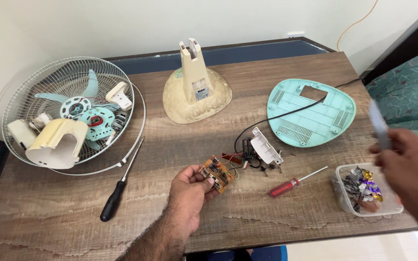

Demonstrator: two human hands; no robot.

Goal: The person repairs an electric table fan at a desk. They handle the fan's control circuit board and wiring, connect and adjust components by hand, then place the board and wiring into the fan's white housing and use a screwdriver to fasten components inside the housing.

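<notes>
Left hand [189, 191] gripping circuit board [216, 173]

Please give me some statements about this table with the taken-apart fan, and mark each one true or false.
1. The left hand holds the small orange circuit board. True.
2. The red-handled screwdriver lies inside the wire fan guard. False: it lies on the wooden table, near the clear plastic container.
3. The black-handled screwdriver lies on the table beside the guard. True.
4. The mint green plastic base cover stands upright. False: it lies flat.
5. The right hand is empty. False: it holds a thin blurred object.
</notes>
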